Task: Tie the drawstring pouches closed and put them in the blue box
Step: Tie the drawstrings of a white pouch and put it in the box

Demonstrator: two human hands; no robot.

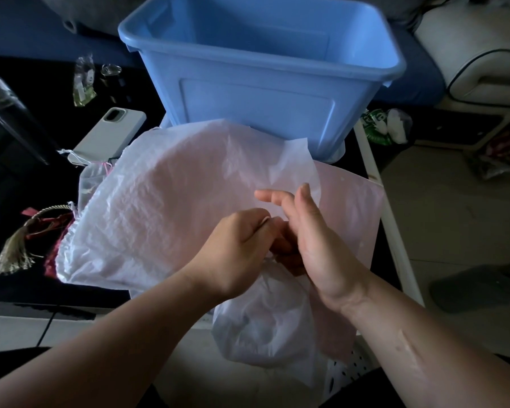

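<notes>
Pouch (262,325) of thin white fabric hangs bunched at the desk's (12,207) near edge. Left hand (239,248) curls tight, pinching the pouch's gathered neck. Right hand (315,242) touches it, upper fingers straight; whether its lower fingers grip anything cannot be told. Larger pale bag (159,207) lies spread behind them, reaching the blue box (259,92) at the far edge. Phone (109,134) lies toward the left edge.

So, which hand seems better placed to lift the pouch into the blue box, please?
Probably the left hand: it pinches the white pouch's neck; the right hand's hold is unclear, its upper fingers straight.
</notes>
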